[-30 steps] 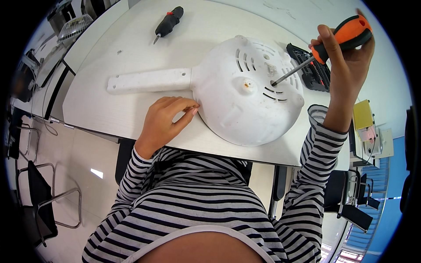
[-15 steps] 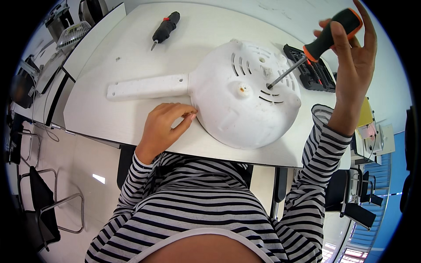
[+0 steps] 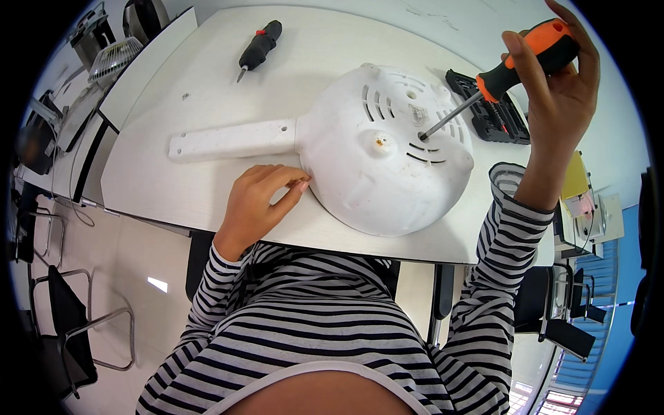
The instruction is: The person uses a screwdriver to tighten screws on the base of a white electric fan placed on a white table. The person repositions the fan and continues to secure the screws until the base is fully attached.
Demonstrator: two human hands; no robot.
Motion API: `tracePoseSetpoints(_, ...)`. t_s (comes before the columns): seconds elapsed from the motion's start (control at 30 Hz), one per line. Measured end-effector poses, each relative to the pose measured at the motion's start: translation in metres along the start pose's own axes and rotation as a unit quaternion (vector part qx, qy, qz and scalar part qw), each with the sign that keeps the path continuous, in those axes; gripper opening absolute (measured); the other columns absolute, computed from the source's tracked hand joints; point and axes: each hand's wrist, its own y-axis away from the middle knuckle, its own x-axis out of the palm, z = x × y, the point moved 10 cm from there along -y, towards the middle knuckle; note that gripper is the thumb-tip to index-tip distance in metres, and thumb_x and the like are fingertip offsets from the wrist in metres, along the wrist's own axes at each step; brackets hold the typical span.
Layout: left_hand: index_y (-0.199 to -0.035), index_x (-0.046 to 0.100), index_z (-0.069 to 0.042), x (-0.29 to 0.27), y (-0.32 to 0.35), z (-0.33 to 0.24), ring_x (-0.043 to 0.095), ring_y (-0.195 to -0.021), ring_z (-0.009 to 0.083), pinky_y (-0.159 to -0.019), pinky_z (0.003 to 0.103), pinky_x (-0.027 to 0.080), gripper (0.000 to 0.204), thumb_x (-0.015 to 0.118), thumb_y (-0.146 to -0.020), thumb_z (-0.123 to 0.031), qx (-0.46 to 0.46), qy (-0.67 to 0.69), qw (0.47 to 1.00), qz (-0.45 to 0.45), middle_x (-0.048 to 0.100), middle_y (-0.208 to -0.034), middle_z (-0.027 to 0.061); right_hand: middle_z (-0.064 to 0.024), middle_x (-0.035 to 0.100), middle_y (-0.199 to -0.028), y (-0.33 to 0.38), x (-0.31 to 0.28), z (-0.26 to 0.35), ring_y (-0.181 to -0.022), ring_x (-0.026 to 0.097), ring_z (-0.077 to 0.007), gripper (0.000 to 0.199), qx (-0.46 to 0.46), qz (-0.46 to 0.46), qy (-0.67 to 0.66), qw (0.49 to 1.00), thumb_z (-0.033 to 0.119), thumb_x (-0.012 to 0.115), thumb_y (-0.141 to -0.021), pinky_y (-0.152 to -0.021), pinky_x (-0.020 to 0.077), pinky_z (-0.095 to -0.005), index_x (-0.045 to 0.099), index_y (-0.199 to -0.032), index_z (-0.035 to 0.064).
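Observation:
A white plastic appliance housing [image 3: 387,183], round with a long handle [image 3: 232,140], lies with its vented, footed side up on the table. My left hand [image 3: 259,200] is at its near left rim, thumb and fingers nearly together against the edge. My right hand [image 3: 560,104] is raised at the right, fingers and thumb around the black and orange grip of a screwdriver [image 3: 508,72]. The screwdriver slants down to the left, its tip in a hole beside the vent slots; no screw can be seen there.
A black power screwdriver [image 3: 261,47] lies at the back of the white table [image 3: 149,162]. Behind the housing on the right is an open black tool case [image 3: 490,117] with bits. Chairs [image 3: 72,325] stand on the floor at both sides. A side desk on the left carries a kettle [image 3: 144,17].
The screwdriver's grip has turned, showing more orange on top, and my right fingers have shifted round it. The tip stays in the same hole. My left hand has hardly moved.

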Motion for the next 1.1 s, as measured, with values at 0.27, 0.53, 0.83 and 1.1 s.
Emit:
tracePoseSetpoints(0.27, -0.082, 0.062, -0.003, 0.001, 0.0, -0.002, 0.057, -0.067, 0.0236, -0.064, 0.031, 0.043, 0.006, 0.061, -0.077, -0.005, 0.007, -0.004, 1.0, 0.002, 0.063, -0.073, 0.0083, -0.026, 0.056, -0.104, -0.003, 0.005, -0.002, -0.089, 0.062, -0.0326, 0.047, 0.024, 0.05, -0.168, 0.984, 0.018, 0.048, -0.088, -0.079, 0.0516, -0.0418, 0.033, -0.13, 0.003)
tracePoseSetpoints(0.53, -0.083, 0.062, -0.003, 0.0, 0.0, -0.002, 0.057, -0.067, 0.0235, -0.065, 0.031, 0.043, 0.007, 0.061, -0.077, -0.005, 0.005, -0.003, 1.0, 0.001, 0.063, -0.073, 0.008, -0.0002, 0.039, -0.069, -0.013, 0.005, 0.024, -0.055, 0.042, -0.0071, 0.046, -0.004, -0.048, -0.127, 0.991, 0.006, 0.058, -0.08, -0.051, 0.0355, -0.0191, 0.04, -0.122, 0.0053)
tracePoseSetpoints(0.83, -0.083, 0.062, -0.003, 0.002, 0.001, -0.001, 0.058, -0.068, 0.0237, -0.065, 0.031, 0.043, 0.006, 0.061, -0.077, -0.005, 0.008, -0.006, 1.0, 0.005, 0.063, -0.074, 0.0082, -0.0144, 0.051, -0.086, -0.004, -0.001, 0.003, -0.071, 0.055, -0.0208, 0.045, 0.002, -0.008, -0.022, 1.0, 0.016, 0.051, -0.086, -0.065, 0.0458, -0.0295, 0.036, -0.127, 0.0043)
tracePoseSetpoints(1.1, -0.08, 0.062, -0.005, 0.002, 0.0, 0.0, 0.057, -0.064, 0.0209, -0.063, 0.031, 0.043, 0.006, 0.061, -0.078, -0.011, 0.016, -0.009, 1.0, -0.008, 0.064, -0.074, 0.0042, -0.0227, 0.06, -0.096, -0.003, 0.006, -0.004, -0.082, 0.064, -0.0295, 0.048, 0.061, 0.031, -0.238, 0.969, 0.022, 0.05, -0.088, -0.074, 0.0532, -0.0373, 0.033, -0.13, 0.0037)
